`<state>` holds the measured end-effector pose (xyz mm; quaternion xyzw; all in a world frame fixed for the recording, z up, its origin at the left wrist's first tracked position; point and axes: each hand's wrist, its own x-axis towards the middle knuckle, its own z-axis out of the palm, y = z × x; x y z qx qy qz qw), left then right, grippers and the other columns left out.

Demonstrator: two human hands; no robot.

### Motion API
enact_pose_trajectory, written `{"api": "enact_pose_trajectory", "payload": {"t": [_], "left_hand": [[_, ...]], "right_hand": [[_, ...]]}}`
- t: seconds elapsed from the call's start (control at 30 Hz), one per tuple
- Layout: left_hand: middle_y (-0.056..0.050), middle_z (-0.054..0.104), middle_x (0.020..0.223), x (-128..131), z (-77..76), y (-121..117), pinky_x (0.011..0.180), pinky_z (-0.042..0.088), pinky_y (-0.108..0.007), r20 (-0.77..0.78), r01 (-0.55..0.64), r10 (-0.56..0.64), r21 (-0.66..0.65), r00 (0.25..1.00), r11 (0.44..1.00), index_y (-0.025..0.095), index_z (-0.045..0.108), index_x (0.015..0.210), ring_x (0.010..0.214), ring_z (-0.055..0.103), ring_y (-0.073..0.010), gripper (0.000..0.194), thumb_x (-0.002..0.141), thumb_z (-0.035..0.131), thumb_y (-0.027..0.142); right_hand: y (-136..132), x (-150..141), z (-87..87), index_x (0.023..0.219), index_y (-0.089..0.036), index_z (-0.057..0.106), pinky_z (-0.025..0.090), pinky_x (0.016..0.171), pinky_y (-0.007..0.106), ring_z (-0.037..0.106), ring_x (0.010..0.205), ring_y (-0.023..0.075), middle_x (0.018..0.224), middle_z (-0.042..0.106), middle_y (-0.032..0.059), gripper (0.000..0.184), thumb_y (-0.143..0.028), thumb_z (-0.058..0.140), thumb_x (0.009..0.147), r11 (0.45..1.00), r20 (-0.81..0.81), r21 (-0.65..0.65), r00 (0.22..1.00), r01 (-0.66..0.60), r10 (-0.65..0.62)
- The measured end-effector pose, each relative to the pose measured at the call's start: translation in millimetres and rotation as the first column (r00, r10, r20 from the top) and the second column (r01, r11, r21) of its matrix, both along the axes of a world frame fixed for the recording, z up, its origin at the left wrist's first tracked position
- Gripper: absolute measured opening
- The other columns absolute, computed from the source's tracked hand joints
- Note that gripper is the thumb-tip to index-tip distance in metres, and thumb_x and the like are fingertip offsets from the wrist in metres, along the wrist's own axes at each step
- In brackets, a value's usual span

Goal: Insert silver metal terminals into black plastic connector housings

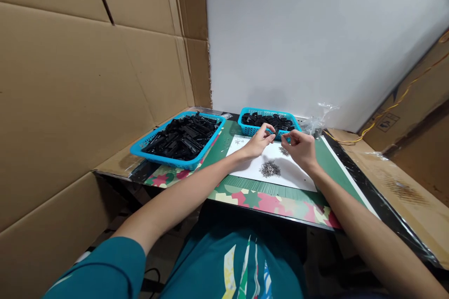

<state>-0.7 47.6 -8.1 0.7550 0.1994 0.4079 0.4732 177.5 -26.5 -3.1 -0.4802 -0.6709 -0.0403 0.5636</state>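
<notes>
My left hand (260, 139) hovers over a white sheet (252, 168), fingers pinched together on something too small to make out. My right hand (300, 145) is close beside it, also pinched, its fingertips almost meeting the left ones. Below the hands, a small heap of tiny metal parts (269, 168) lies on the sheet; a smaller heap (283, 151) sits near the right hand. Just behind the hands stands a blue basket (249, 127) of black plastic parts.
A larger blue tray (164, 159) full of black parts sits at the left on the table's patterned mat (266, 201). Crumpled clear plastic (314, 124) lies at the back right. Cardboard walls (87, 93) close the left side; a white wall stands behind.
</notes>
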Motion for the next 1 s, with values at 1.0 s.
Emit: {"api": "enact_pose_trajectory", "payload": {"t": [1.0], "left_hand": [[0.005,0.046,0.066,2,9.4,0,0.062,0.028,-0.027,0.084,0.059,-0.048,-0.140,0.995,0.988,0.014,0.068,0.108,0.062,0.039,-0.0099,0.043,0.087,0.074,0.052]], "right_hand": [[3,1,-8.4,0.074,-0.020,0.069,0.031,0.053,0.023,0.031,0.046,0.0106,0.047,0.041,-0.0052,0.027,-0.032,0.055,0.094,0.997,0.319,0.056,0.946,0.043,-0.059]]}}
